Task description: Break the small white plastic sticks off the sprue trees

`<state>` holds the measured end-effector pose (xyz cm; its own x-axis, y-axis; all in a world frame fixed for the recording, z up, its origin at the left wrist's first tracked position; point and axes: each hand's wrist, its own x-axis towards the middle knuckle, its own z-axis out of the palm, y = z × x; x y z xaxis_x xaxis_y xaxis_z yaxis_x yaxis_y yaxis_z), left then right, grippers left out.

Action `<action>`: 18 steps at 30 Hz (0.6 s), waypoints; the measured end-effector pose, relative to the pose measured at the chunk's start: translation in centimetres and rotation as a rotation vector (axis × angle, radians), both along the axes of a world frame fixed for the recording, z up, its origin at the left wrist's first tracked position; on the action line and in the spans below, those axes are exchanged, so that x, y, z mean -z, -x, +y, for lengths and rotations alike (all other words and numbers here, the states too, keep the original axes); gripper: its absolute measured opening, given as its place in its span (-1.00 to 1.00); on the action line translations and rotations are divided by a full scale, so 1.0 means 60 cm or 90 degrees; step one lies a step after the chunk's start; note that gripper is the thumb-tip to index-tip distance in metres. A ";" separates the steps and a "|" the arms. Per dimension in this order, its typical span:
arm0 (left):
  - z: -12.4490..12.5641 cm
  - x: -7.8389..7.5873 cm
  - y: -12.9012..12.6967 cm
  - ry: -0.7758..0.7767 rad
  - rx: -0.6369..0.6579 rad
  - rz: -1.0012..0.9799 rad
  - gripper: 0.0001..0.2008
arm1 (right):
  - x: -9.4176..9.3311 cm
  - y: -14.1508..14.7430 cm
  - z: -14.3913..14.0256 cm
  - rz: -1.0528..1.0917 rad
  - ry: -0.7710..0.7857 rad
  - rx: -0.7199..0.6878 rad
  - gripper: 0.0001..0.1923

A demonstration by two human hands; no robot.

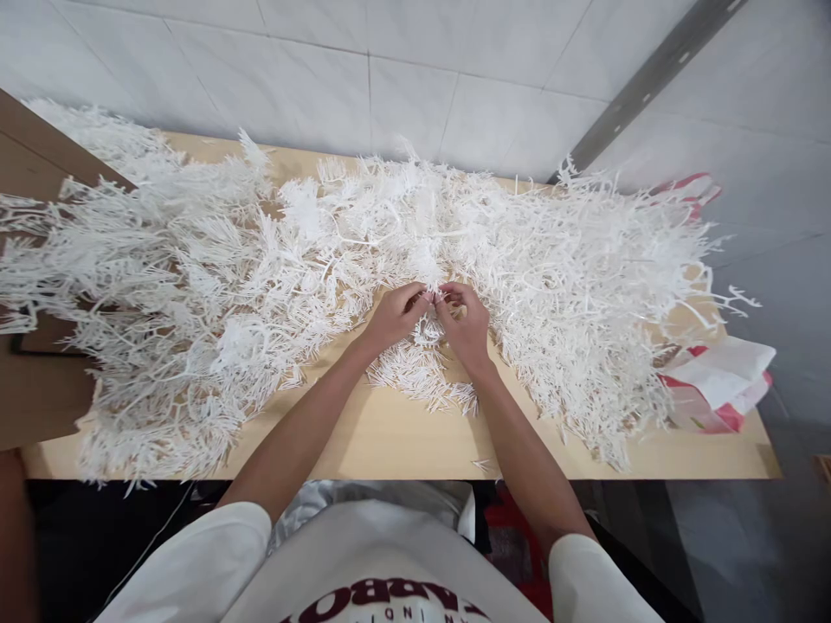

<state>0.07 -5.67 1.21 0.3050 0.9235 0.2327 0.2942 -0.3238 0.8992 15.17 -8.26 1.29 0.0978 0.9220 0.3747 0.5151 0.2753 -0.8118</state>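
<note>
At the middle of the table, my left hand (401, 310) and my right hand (465, 322) meet fingertip to fingertip. Both pinch a white branched plastic sprig (425, 264), whose feathery tips fan out beyond my fingers. The exact grip points are partly covered by the fingers. Just below the hands lies a small heap of loose short white plastic pieces (415, 374). Larger piles of similar white sprigs spread to the left (182, 285) and to the right (571, 285), reaching close around both hands.
A light wooden table (370, 437) runs along a tiled wall (402, 86). Cardboard boxes (39, 398) stand at the left edge. A red and white plastic bag (724, 389) lies at the right end. A metal upright (642, 86) rises behind.
</note>
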 end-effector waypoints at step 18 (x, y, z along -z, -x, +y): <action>0.003 0.004 0.003 0.038 -0.031 -0.066 -0.76 | 0.004 -0.002 -0.001 -0.072 -0.104 -0.031 -0.86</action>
